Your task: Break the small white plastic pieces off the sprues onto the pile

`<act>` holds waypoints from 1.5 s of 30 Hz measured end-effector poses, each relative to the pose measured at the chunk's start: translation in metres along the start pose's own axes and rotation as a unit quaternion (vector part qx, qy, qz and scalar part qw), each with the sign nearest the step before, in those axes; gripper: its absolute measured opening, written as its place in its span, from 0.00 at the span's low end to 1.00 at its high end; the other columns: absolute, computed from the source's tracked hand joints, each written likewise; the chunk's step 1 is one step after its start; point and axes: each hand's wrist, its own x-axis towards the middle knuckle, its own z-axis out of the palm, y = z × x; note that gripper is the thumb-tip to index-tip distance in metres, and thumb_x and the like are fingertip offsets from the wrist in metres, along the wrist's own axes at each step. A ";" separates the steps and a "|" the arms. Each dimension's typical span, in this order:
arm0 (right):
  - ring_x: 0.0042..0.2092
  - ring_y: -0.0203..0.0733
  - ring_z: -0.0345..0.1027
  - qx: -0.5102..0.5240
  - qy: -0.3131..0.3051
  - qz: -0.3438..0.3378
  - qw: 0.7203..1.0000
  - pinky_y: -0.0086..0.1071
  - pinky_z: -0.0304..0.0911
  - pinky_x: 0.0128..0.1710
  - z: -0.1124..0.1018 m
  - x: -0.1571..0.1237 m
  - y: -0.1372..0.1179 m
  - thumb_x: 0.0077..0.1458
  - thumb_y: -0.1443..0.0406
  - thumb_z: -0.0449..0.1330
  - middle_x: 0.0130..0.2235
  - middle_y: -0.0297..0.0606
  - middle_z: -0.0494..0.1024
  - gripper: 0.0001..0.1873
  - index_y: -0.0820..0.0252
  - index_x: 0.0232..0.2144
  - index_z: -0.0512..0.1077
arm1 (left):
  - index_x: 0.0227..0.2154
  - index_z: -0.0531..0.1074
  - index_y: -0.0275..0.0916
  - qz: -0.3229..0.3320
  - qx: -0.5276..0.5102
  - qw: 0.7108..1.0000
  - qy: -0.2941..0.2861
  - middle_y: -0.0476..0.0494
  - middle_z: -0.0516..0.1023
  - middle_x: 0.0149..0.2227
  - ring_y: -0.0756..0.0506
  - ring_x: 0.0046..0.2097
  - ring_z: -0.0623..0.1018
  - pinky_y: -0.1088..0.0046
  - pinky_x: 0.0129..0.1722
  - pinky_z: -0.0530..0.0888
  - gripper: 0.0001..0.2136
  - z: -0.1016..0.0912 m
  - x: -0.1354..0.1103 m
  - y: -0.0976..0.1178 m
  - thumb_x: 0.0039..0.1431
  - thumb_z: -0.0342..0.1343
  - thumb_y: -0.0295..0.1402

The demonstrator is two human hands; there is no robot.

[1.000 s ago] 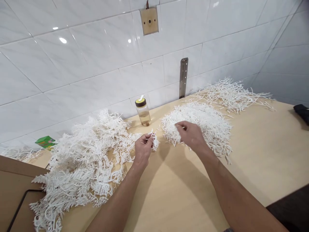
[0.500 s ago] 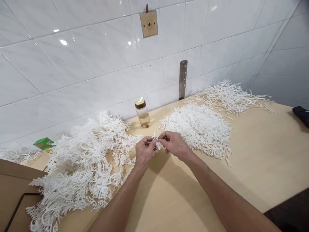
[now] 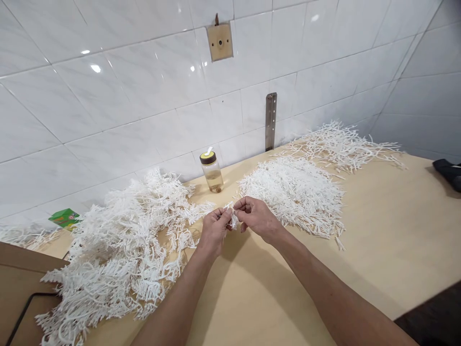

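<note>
My left hand (image 3: 213, 229) and my right hand (image 3: 256, 217) meet over the wooden table (image 3: 281, 298), both pinched on a small white plastic sprig (image 3: 232, 217) with thin branching pieces. A big heap of tangled white plastic sprigs (image 3: 124, 250) lies to the left of my hands. A flatter heap of short white plastic pieces (image 3: 295, 190) lies just right of my right hand. Behind the hands stands a small clear jar (image 3: 212, 173) with a dark and yellow lid.
A third pile of long white plastic stems (image 3: 342, 144) lies at the back right by the tiled wall. A green box (image 3: 65, 217) sits far left, a cardboard box (image 3: 18, 283) at the near left, a dark object (image 3: 448, 169) at the right edge.
My right hand left the flat heap on the right and came back to my left hand. Both hands now pinch the small sprig.
</note>
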 end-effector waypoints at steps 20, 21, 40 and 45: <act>0.24 0.35 0.68 -0.271 0.026 -0.036 0.961 0.28 0.61 0.23 0.003 -0.007 -0.010 0.53 0.63 0.57 0.26 0.34 0.75 0.07 0.59 0.26 0.71 | 0.25 0.73 0.36 0.048 0.099 0.992 0.067 0.50 0.70 0.21 0.52 0.22 0.66 0.76 0.25 0.66 0.14 -0.001 0.001 -0.003 0.49 0.64 0.43; 0.26 0.37 0.69 -0.315 0.041 -0.059 0.946 0.28 0.60 0.26 0.005 -0.007 -0.009 0.53 0.64 0.56 0.26 0.35 0.76 0.06 0.58 0.25 0.70 | 0.25 0.74 0.36 0.064 0.123 0.988 0.075 0.49 0.71 0.22 0.52 0.23 0.67 0.75 0.25 0.66 0.14 -0.002 0.001 -0.006 0.50 0.63 0.43; 0.18 0.33 0.65 -0.104 0.001 -0.033 0.994 0.27 0.66 0.18 0.005 -0.009 -0.003 0.50 0.65 0.58 0.20 0.25 0.70 0.06 0.57 0.34 0.68 | 0.26 0.67 0.38 0.076 0.095 0.991 0.058 0.54 0.64 0.21 0.54 0.23 0.63 0.78 0.23 0.61 0.16 -0.009 0.008 -0.015 0.52 0.60 0.47; 0.18 0.34 0.67 -0.091 -0.009 -0.028 0.995 0.27 0.67 0.20 -0.001 -0.004 0.003 0.51 0.63 0.58 0.19 0.26 0.71 0.05 0.58 0.32 0.71 | 0.27 0.70 0.37 0.058 0.095 0.993 0.050 0.54 0.65 0.20 0.54 0.21 0.62 0.77 0.21 0.59 0.14 -0.005 0.005 -0.007 0.49 0.63 0.44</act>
